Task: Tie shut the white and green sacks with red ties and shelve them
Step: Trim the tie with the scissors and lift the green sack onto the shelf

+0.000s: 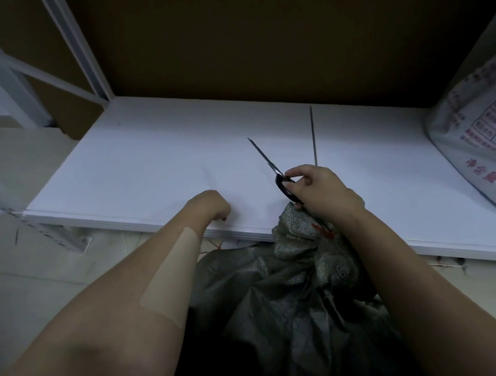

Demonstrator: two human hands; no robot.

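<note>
The white shelf (173, 153) is right at sack height, so the green sack (284, 292) just leans on its edge, neck bunched with a red tie (320, 229). White sack (484, 140) already shelved, far right. Right hand (322, 191) grips scissors (272, 166), probably for trimming. Left hand (211, 206) fisted on the shelf; can't tell what's inside.

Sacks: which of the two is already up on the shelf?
The white printed sack with red lettering, lying at the right end of the white shelf. The grey-green woven sack sits below the shelf's front edge, between the person's arms.
</note>
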